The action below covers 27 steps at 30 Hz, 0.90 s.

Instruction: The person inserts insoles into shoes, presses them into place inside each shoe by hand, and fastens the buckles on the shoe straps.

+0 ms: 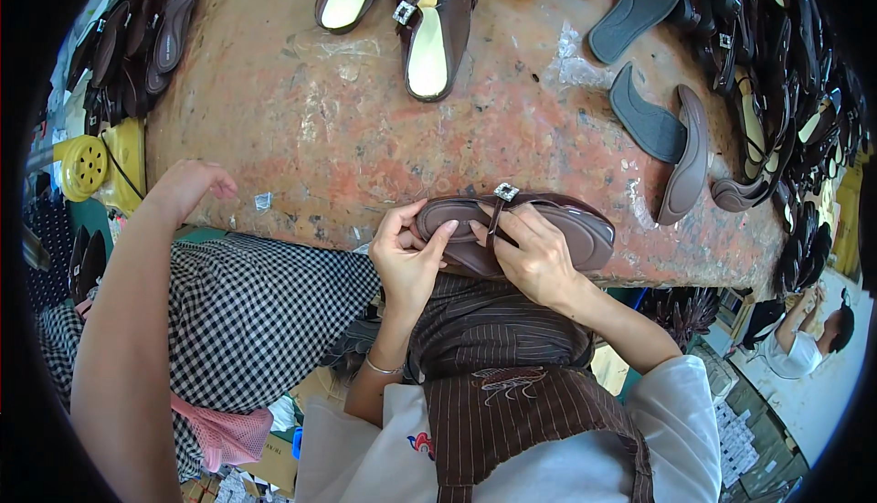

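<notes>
We are holding a dark brown shoe (585, 236) at the near edge of the worn table (320, 128), in front of our striped apron (512, 412). Our left hand (406, 252) is pinching the shoe's left end, its thumb pressing on the brown insole (437, 214) and its fingers curling around the rim. Our right hand (536, 252) is straddling the narrow strap (494, 226), thumb to one side and fingers to the other; we are not managing to tell how tightly it is closing. A sparkling square buckle (505, 192) is topping the strap. Grey pads (639, 10) are lying toward the far right, and another person's hand (194, 188) is showing at our left.
</notes>
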{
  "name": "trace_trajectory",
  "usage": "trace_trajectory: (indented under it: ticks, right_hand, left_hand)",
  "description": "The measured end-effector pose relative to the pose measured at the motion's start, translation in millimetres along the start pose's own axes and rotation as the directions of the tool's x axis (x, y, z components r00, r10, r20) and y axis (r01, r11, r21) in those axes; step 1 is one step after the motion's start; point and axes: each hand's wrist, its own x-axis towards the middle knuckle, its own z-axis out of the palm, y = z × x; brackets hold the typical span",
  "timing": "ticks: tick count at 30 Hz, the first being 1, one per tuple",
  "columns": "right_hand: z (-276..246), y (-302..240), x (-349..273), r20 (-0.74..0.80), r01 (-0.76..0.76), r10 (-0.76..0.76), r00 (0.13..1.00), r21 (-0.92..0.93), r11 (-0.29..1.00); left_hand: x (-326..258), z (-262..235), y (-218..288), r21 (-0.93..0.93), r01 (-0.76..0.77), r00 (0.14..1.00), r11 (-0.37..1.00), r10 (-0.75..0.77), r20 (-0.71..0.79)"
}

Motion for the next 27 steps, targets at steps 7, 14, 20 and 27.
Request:
trace_trajectory:
  ticks: [7,14,20,27]
  right_hand:
    - [-5.7,10.0,11.2,0.28,0.156,-0.199,0.939,0.167,0.973]
    - [-21.3,-11.3,9.3,0.42,0.066,-0.084,0.904,0.057,0.996]
    - [-42.0,-20.4,-7.9,0.268,0.027,0.057,0.962,-0.298,0.954]
    - [-77.5,17.1,-11.0,-0.416,-0.411,0.269,0.869,-0.301,0.86]
  left_hand:
    - [4.1,-3.6,2.7,-0.109,0.131,0.991,0.985,-0.133,-0.006]
    - [8.7,-5.4,7.2,0.03,0.048,0.999,0.998,-0.048,0.011]
    - [5.0,-4.0,18.0,0.21,-0.091,0.995,0.974,0.078,0.068]
    - [-64.9,18.6,16.0,0.396,-0.134,0.958,0.908,0.017,0.287]
